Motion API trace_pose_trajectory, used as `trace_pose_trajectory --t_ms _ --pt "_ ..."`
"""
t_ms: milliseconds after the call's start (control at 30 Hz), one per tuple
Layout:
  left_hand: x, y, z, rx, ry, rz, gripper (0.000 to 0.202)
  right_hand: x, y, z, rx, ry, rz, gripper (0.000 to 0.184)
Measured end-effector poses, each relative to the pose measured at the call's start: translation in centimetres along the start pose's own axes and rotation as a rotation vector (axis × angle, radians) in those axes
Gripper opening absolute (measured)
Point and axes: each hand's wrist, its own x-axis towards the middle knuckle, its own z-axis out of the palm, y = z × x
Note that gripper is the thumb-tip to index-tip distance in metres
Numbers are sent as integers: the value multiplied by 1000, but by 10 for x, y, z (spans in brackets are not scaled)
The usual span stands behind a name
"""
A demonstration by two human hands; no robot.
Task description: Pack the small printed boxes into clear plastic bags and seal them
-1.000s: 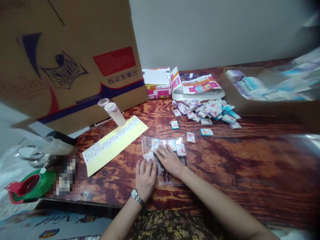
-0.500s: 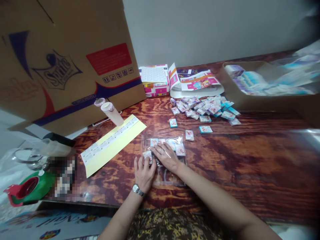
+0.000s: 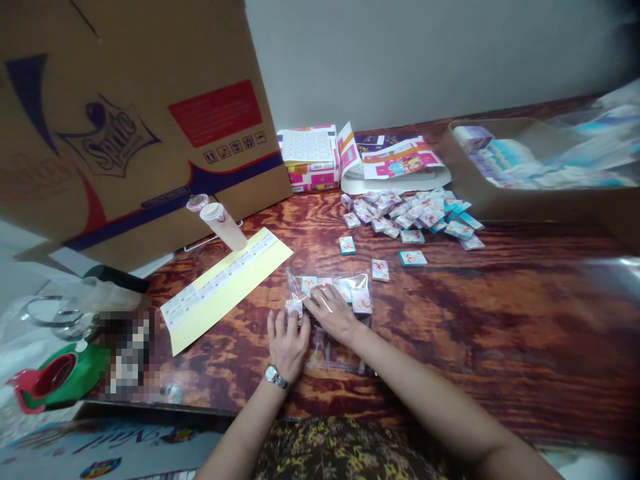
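A clear plastic bag [image 3: 333, 357] lies flat on the table in front of me. Several small printed boxes [image 3: 361, 301] are in it, side by side along its far part. My right hand [image 3: 331, 312] rests over these boxes with its fingers stretched out. Shiny film crosses its fingers, so it seems to be inside the bag. At the bag's left edge, my left hand [image 3: 289, 341] lies with fingers apart, its tips by a small box [image 3: 294, 308]. Whether those fingertips pinch the film does not show.
Beyond the bag lie a few loose boxes [image 3: 380, 270] and a heap of them [image 3: 415, 212]. A carton [image 3: 525, 203] stands back right, a Sprite carton [image 3: 220, 180] back left. Left are a yellow label sheet [image 3: 230, 293], a bottle [image 3: 225, 227] and a green-red tape dispenser [image 3: 85, 370].
The whole view has shifted slightly. Both hands stay at the bag, with the left fingers slightly lower against the small box at its left edge.
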Motion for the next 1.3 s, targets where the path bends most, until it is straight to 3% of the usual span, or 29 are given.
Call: trace_pose_trajectory --t_ms 467,1300 --pt "3 3 1 37 -24 -8 25 5 1 3 25 -41 1 38" --pt "5 8 4 12 0 -89 29 6 2 6 -12 33 25 32"
